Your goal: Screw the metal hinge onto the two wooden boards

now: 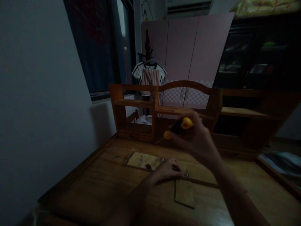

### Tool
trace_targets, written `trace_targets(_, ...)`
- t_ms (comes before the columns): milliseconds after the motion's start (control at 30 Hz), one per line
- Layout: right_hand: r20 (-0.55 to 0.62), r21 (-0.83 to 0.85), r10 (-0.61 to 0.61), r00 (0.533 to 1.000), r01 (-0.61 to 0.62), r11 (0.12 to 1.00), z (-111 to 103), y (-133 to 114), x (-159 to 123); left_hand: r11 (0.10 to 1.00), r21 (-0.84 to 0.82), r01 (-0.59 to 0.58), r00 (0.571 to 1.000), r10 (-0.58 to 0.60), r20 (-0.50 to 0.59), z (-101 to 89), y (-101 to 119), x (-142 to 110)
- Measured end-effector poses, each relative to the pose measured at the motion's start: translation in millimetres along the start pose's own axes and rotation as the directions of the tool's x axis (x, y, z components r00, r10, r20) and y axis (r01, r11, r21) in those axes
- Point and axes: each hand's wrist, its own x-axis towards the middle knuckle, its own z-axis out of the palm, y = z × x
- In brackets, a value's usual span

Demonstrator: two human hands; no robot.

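Note:
My right hand (196, 141) is raised above the wooden desk (98, 188) and grips a screwdriver (178, 127) with a black and yellow handle, its thin shaft pointing down to the left. My left hand (168, 169) rests low on the desk, fingers pinched at a small metal piece (185, 175) at the end of a thin wooden strip (202, 182). Whether the fingers hold the metal piece is unclear in the dim light. A small flat wooden panel (184, 194) lies just under the left hand. A flat board with a pale patterned face (143, 160) lies left of that hand.
A wooden shelf unit (164, 110) stands along the desk's back edge. A grey wall (39, 110) borders the left. Behind are a dark window (98, 44), a coat stand with a hung shirt (149, 75), pink wardrobe doors (188, 53) and dark shelves (256, 56). Fabric (282, 161) lies at right.

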Motion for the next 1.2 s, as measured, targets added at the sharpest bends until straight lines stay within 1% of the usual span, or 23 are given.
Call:
trace_targets(67,0.008,-0.039,0.084,0.996,-0.084,0.996,-50.5,10.5,-7.8,0.999,-0.004,-0.035,0.999,0.035,-0.019,0.9,-1.7,-0.4)
trace_targets(100,0.021,-0.064,0.108,0.994,-0.106,0.992,-70.0,16.2,-12.1,0.999,-0.003,-0.049,0.998,0.049,-0.029,1.3,-2.2,-0.4)
trace_targets(133,0.089,-0.091,0.135,0.987,-0.127,0.988,-84.4,22.0,-16.1,0.998,-0.001,-0.06,0.998,0.06,-0.033,1.5,-2.5,-0.4)
trace_targets(167,0.133,-0.121,0.154,0.979,-0.138,0.983,-93.5,27.8,-19.6,0.998,0.0,-0.07,0.997,0.07,-0.035,1.5,-2.4,-0.4)
trace_targets(200,0.178,-0.155,0.164,0.97,-0.137,0.978,-97.7,33.3,-22.4,0.997,-0.001,-0.084,0.996,0.083,-0.038,1.4,-2.1,-0.4)
trace_targets(267,0.232,-0.227,0.166,0.958,-0.113,0.967,-94.5,42.9,-25.3,0.993,-0.002,-0.119,0.993,0.119,-0.025,0.8,-1.4,-0.5)
trace_targets(333,0.291,-0.283,0.161,0.943,-0.076,0.956,-83.5,50.9,-25.3,0.987,0.026,-0.157,0.987,0.157,-0.014,0.0,-1.7,-0.1)
trace_targets(433,0.356,-0.287,0.121,0.927,-0.015,0.958,-70.0,61.6,-23.2,0.976,0.126,-0.177,0.983,0.181,-0.02,-0.8,-4.3,1.4)
trace_targets(500,0.375,-0.272,0.104,0.921,0.002,0.962,-68.1,68.6,-21.6,0.973,0.165,-0.163,0.986,0.168,-0.013,-0.9,-6.9,2.7)
trace_targets(567,0.394,-0.254,0.105,0.913,-0.002,0.967,-70.5,74.7,-20.5,0.977,0.159,-0.145,0.989,0.147,-0.005,-0.9,-9.2,3.9)
trace_targets(667,0.41,-0.241,0.123,0.904,-0.023,0.97,-75.3,81.0,-19.6,0.977,0.151,-0.149,0.988,0.151,-0.007,-1.0,-10.5,5.1)
trace_targets(767,0.419,-0.229,0.134,0.898,-0.039,0.973,-76.4,82.9,-19.9,0.968,0.18,-0.172,0.984,0.176,-0.005,-1.8,-8.4,5.3)
trace_targets(900,0.424,-0.208,0.11,0.899,-0.021,0.978,-72.9,81.6,-21.2,0.967,0.187,-0.171,0.985,0.174,0.002,-2.5,-3.3,4.0)
trace_targets(1067,0.432,-0.227,0.123,0.893,-0.024,0.974,-68.1,82.2,-21.9,0.968,0.212,-0.136,0.99,0.14,-0.004,-1.6,1.4,2.8)
trace_targets(1200,0.419,-0.231,0.107,0.902,-0.008,0.973,-67.5,83.3,-21.6,0.958,0.239,-0.156,0.987,0.161,0.0,-1.5,0.5,3.2)
